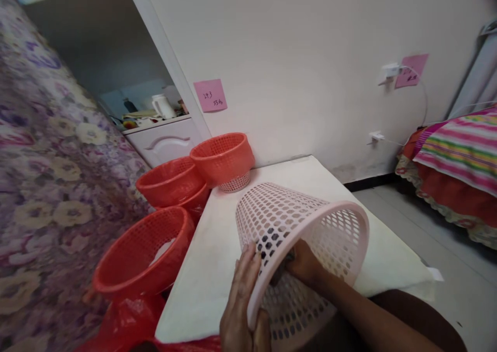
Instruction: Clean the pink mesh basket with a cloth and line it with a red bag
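Note:
A pale pink plastic basket (pixel 277 212) with honeycomb holes lies tilted on its side, its mouth turned toward me and to the right. My left hand (pixel 243 300) is closed on the near left of its rim, fingers flat along the outside and thumb at the lip. Through the mouth reaches my right hand (pixel 306 264), closed around a dark grey cloth (pixel 280 273) against the inner left wall. Dark patches of it show through the holes; the rest is hidden by the rim and fingers. Beneath is a white-covered table (pixel 205 269).
Red-lined baskets stand at the left: one on the table's back corner (pixel 225 158), others beside the table (pixel 171 178), (pixel 143 259). A floral curtain (pixel 58 186) hangs far left. Behind is a wall with plugged chargers (pixel 390 71); a bed (pixel 458 160) stands right.

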